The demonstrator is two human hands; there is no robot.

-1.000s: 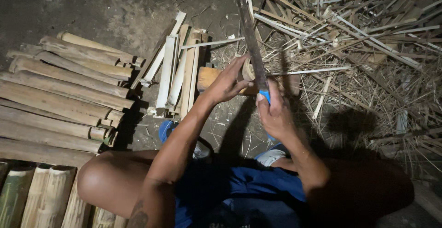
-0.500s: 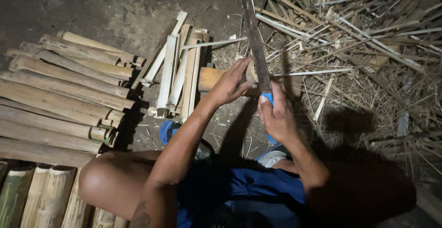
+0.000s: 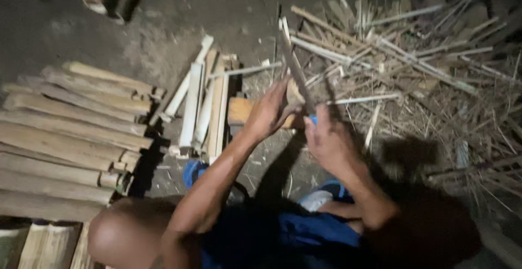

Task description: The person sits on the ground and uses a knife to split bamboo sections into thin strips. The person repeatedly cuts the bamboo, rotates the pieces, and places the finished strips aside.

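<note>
I sit on the ground with my bare left knee [image 3: 122, 236] forward. My left hand [image 3: 269, 111] grips a short bamboo piece [image 3: 293, 92] standing on a wooden chopping block [image 3: 239, 111]. My right hand [image 3: 326, 141] is closed on the blue handle [image 3: 312, 120] of a long dark blade [image 3: 293, 65]. The blade points away from me and rests against the top of the bamboo piece. Both hands sit close together, almost touching. The picture is blurred.
A stack of split bamboo lengths [image 3: 70, 138] lies at the left. A small bundle of pale bamboo slats [image 3: 204, 103] lies beside the block. A heap of thin bamboo strips and shavings [image 3: 413, 73] covers the ground at the right. Bare dirt [image 3: 179, 13] lies beyond.
The camera has shifted and the view is blurred. The blade has tilted a little and dropped lower into the bamboo piece; both hands keep their grip.
</note>
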